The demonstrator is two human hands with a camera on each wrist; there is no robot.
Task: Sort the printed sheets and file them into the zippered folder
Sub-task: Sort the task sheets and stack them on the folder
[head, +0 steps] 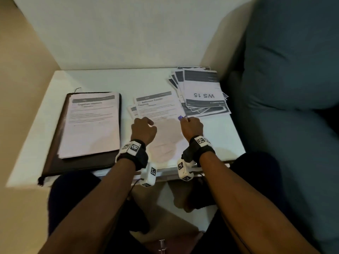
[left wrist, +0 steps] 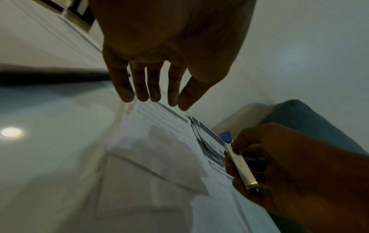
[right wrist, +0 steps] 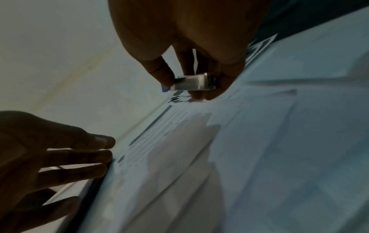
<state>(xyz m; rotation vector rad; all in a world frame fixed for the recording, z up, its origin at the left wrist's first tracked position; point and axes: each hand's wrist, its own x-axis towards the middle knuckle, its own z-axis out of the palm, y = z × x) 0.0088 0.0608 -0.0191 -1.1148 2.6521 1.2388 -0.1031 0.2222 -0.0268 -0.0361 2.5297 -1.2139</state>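
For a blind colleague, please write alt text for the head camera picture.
The right hand grips a small metal tool with a blue tip over a printed sheet on a white table, left hand open beside it. Sheets lie on a dark folder.

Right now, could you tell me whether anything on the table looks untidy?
Yes: the WS 15 stack at the far right is fanned out askew. The sheets on the folder lie square.
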